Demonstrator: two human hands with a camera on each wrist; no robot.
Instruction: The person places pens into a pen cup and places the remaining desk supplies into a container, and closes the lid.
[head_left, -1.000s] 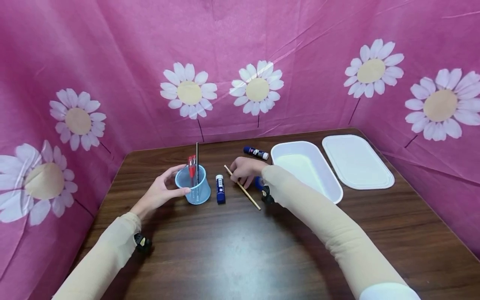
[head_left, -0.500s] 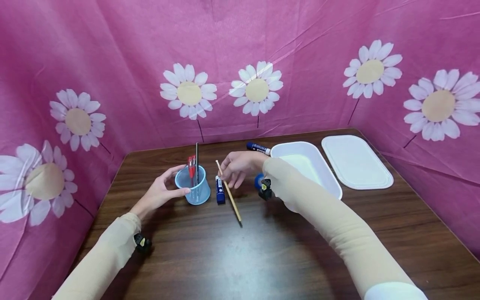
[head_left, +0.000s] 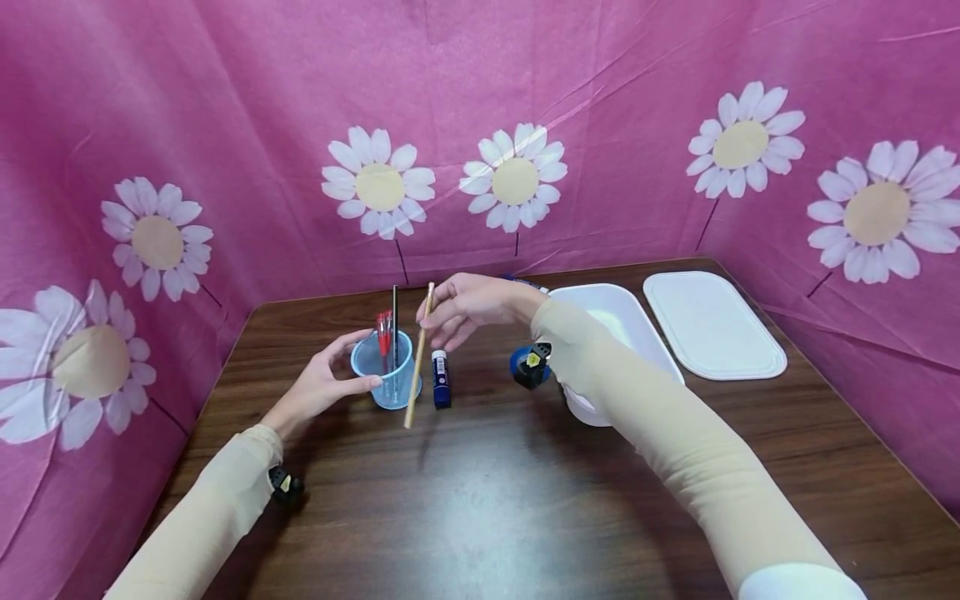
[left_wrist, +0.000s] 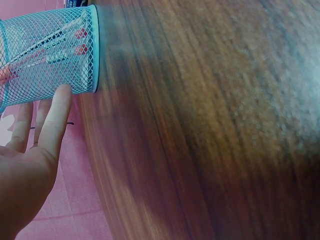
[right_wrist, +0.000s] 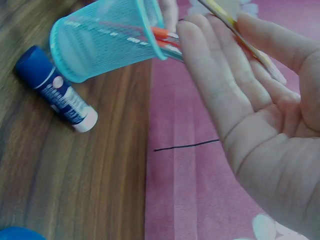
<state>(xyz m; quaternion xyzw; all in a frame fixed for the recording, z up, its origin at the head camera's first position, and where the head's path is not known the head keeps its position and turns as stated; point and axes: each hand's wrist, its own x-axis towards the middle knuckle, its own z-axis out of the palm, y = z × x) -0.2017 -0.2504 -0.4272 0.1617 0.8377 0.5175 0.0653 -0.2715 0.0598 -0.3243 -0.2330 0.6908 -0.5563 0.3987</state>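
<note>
A light blue mesh pen cup (head_left: 405, 387) stands upright on the table, with red pens (head_left: 383, 333) and a dark pencil (head_left: 395, 325) inside. My left hand (head_left: 327, 379) holds its side, thumb in front and fingers behind; in the left wrist view the fingertips meet the mesh. Just right of the cup, my right hand (head_left: 468, 308) pinches a yellow pencil (head_left: 417, 367) near its eraser end. The pencil hangs steeply with its lower end down, overlapping the cup's right side in the head view. A blue glue stick (head_left: 441, 379) lies beside the cup, below the right hand.
A white tub (head_left: 637, 321) sits to the right, partly behind the right forearm, with a white lid (head_left: 712, 325) beyond it. Another glue stick (head_left: 534, 285) shows behind the right wrist. A round blue thing (head_left: 519, 360) lies under that wrist. A pink flowered cloth (head_left: 450, 83) hangs behind the table.
My right hand has lifted the yellow pencil off the table, carried it left over the glue stick towards the cup and turned it steeper. The left hand and the cup have stayed put.
</note>
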